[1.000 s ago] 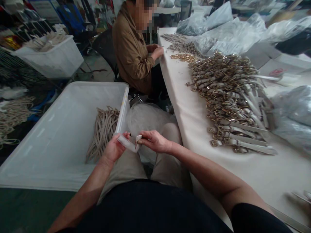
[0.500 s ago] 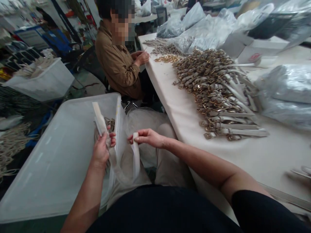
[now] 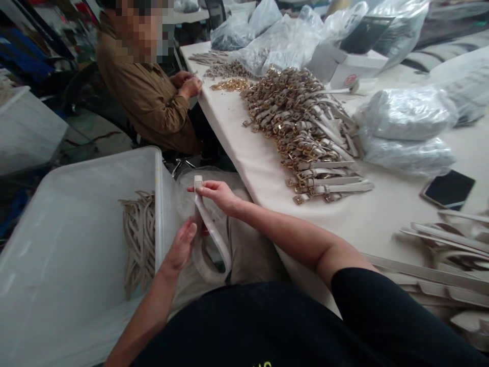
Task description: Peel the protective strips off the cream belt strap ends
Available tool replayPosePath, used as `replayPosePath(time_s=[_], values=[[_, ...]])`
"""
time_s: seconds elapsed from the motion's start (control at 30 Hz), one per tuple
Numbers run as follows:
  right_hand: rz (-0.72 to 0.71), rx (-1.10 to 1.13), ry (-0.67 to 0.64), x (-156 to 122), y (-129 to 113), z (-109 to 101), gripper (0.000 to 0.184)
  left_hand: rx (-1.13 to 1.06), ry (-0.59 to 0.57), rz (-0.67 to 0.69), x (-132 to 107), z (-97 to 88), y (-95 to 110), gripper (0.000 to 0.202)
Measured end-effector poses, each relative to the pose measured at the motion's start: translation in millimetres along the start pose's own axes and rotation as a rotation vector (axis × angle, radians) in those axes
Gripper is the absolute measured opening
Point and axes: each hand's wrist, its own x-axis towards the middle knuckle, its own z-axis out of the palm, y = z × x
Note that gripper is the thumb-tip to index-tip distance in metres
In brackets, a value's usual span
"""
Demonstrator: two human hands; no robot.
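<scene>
1. State: right hand (image 3: 219,195), fingers narrow, pinching the pale strap (image 3: 217,238) just below its upper end. Left hand (image 3: 181,247), lower and to the left, has the strap passing between thumb and fingers; whether these grip or only guide it, cannot tell.
2. Strap position: 1 slack loop hanging below the right-hand fingers, over the lap (image 3: 248,262).
3. Risk: end slips free. Likely cause: small pinch area near the tip, should the left hand tug.
4. Risk: strap twists, turning the wrong face up. Cause: the loop hangs unsupported below both sets of fingers.
5. Risk: hard crease at the loop's bottom. Cause: the 2 hands squeezing the bend too tight.
6. Risk: dropped strap mixes with the loose straps (image 3: 139,242) in the bin (image 3: 162,204), left of the left-hand fingers. Cause: release while reaching that way.
7. Risk: heap (image 3: 301,125) of buckled straps gets disturbed. Cause: right forearm swinging across the bench (image 3: 263,178), right of the fingers.
</scene>
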Motion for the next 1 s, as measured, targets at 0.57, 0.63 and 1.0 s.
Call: replayPosePath(time_s=[0.57,0.63,1.0], values=[[-0.059,-0.18,0.234,17,-12,-42,0.035,0.281,0.016,0.019,-9,-6.2,-51,0.019],[-0.053,-0.145,0.229,18,-11,-45,0.035,0.158,-0.036,-0.104,-21,-18.7,-56,0.028],[-0.106,-0.313,0.262,14,-13,-56,0.035,-0.199,0.435,0.399,-125,-95.0,97,0.044]])
